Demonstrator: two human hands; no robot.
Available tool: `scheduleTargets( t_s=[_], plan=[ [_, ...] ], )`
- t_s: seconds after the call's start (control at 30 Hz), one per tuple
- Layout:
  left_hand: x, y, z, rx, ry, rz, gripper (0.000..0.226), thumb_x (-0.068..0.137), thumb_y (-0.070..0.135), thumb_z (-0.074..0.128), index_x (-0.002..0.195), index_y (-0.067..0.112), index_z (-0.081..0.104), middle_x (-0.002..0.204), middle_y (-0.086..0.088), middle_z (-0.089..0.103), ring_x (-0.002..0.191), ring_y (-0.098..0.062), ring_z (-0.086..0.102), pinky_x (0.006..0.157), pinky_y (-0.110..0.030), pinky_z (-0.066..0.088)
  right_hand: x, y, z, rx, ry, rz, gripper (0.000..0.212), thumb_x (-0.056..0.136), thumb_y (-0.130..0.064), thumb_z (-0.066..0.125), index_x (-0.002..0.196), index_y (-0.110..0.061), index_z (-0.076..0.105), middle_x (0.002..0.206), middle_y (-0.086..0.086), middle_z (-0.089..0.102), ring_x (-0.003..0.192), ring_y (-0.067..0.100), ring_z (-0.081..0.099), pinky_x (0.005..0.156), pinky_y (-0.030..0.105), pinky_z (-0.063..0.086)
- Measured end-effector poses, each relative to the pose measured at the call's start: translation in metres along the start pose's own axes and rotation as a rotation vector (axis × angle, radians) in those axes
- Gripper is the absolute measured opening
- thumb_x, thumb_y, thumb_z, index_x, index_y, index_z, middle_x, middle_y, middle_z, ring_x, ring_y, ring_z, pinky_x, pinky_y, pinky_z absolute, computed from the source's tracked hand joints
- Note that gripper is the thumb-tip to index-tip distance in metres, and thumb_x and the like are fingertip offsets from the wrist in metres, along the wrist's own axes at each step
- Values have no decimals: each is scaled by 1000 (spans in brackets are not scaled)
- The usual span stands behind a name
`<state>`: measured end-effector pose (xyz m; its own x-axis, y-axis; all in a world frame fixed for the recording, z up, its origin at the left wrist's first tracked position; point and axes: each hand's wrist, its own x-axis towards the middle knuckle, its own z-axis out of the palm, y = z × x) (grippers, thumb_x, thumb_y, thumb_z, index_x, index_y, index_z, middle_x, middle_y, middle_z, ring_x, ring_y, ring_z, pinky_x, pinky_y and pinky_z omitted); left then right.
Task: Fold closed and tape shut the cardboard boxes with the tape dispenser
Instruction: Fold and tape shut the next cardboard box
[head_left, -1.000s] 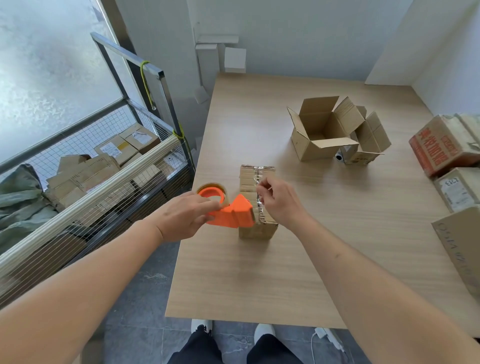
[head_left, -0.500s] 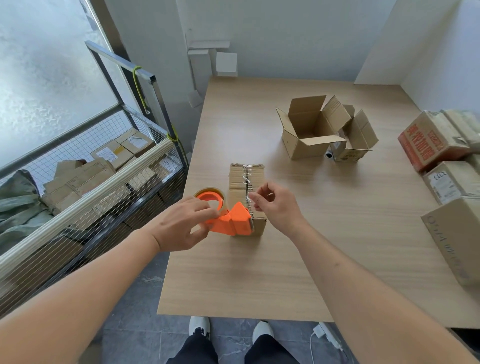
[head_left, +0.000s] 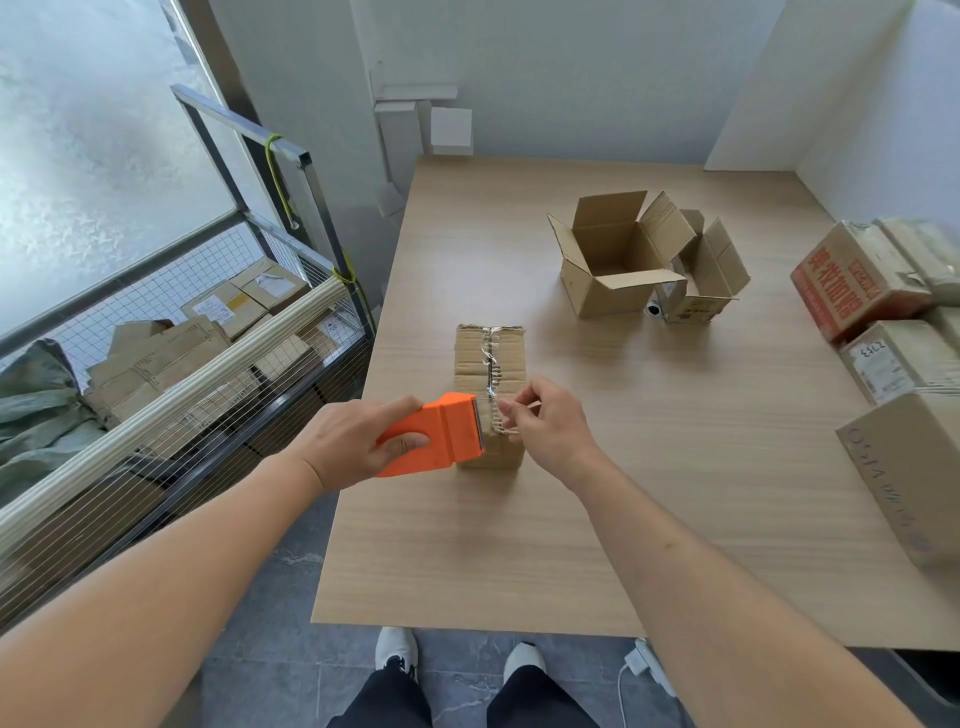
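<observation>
Head view: the closed box (head_left: 489, 384) lies directly beyond both hands, long axis running away from the person. The left hand (head_left: 353, 446) grips the tape dispenser (head_left: 435, 439) at its near-left edge; the right hand (head_left: 545, 425) pinches the tape strip (head_left: 494, 395) on the seam.

Both arms extended; left hand (head_left: 358, 447) gripping, right hand (head_left: 545, 423) pinching.

Orange tape dispenser (head_left: 436, 439); plain brown boxes (head_left: 613, 260); pale wood-grain table (head_left: 675, 467); red-printed carton (head_left: 852, 283) far right; white shoes (head_left: 396, 649); grey floor tiles (head_left: 270, 675).
</observation>
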<state>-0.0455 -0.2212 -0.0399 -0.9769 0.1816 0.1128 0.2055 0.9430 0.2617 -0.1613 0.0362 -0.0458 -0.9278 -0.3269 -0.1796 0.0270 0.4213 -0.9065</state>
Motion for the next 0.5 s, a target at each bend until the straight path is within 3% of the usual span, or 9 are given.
scheduleTargets(
  t_s=[0.1, 0.3, 0.5],
  plan=[
    [0, -4, -1, -23, -55, -19, 50, 96, 77, 29, 124, 39, 45, 79, 20, 52, 64, -8, 53, 57, -31, 45, -1, 9, -9, 22, 64, 100, 27, 93, -18, 73, 81, -2, 56, 74, 10, 70, 71, 27, 72, 64, 48, 63],
    [-7, -21, 3, -94, -124, -96, 48, 92, 78, 36, 122, 42, 46, 73, 14, 59, 63, -8, 59, 59, -33, 49, -2, 33, -26, -50, 51, 197, 28, 90, -29, 78, 80, -9, 62, 73, 8, 71, 62, 22, 69, 72, 49, 62],
    [-1, -28, 11, -173, -203, -160, 43, 89, 77, 43, 114, 42, 51, 73, 13, 64, 60, -6, 61, 58, -35, 54, 4, 47, -18, -57, 83, 282, 31, 82, -35, 85, 71, -12, 67, 69, 2, 70, 69, 30, 73, 66, 49, 63]
  ],
)
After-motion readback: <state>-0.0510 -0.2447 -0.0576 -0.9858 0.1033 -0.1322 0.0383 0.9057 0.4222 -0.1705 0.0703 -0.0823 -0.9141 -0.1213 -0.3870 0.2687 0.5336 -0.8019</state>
